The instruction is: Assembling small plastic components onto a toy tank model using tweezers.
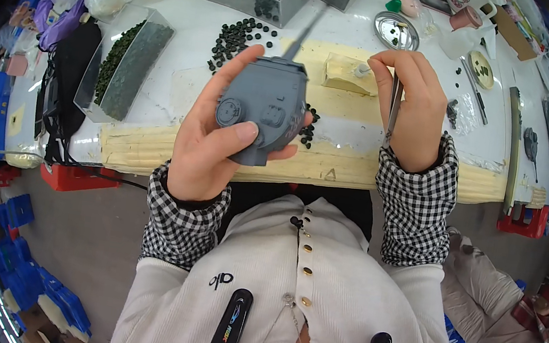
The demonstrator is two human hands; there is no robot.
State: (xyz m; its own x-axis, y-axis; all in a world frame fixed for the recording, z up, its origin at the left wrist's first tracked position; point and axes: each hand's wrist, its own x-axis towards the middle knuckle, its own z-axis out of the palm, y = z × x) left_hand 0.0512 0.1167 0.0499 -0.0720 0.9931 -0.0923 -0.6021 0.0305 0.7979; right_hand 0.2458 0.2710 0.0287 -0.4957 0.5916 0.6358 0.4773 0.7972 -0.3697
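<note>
My left hand [202,151] is closed around a grey model tank turret [272,91], its thumb on the upper face beside a round hatch. The turret's long thin barrel [304,35] points away from me. To the right, my right hand [418,104] is closed on metal tweezers [393,111], which lie along the palm. Its pinched fingertips are just above a small white container [362,70] set on a cream-coloured block [339,72]. Whether the fingertips hold anything else is too small to make out.
Loose black wheel-like parts [231,39] lie beyond my left hand. Clear bins [248,0] of dark parts stand at the back, another bin [138,60] at left. A round metal dish [396,29] and a shallow dish [482,68] are at far right, near a pen-like tool [477,94].
</note>
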